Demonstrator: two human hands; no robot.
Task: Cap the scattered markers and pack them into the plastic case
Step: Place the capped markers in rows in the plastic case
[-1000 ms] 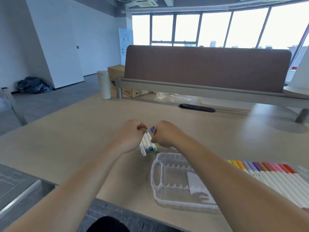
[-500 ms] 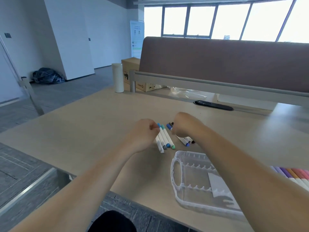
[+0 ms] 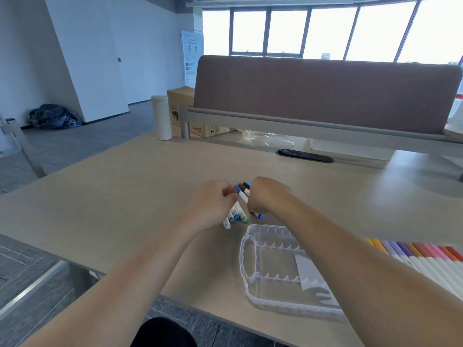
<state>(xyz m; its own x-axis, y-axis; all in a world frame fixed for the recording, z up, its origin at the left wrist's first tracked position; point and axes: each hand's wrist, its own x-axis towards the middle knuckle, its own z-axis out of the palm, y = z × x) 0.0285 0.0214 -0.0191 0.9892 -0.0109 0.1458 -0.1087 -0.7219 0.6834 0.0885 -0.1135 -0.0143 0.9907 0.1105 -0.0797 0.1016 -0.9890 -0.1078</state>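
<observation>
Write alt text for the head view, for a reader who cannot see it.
The left hand and the right hand each grip a few markers at a table, just beyond a clear case. A row of other markers lies at the right.

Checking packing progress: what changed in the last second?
Little. At the blue- and black-capped markers that the right hand grips, three capped ends now show where one blue tip showed a second ago. The left hand still grips its white-barrelled markers. The clear plastic case still holds no marker; the row of coloured markers on the right lies unmoved.
</observation>
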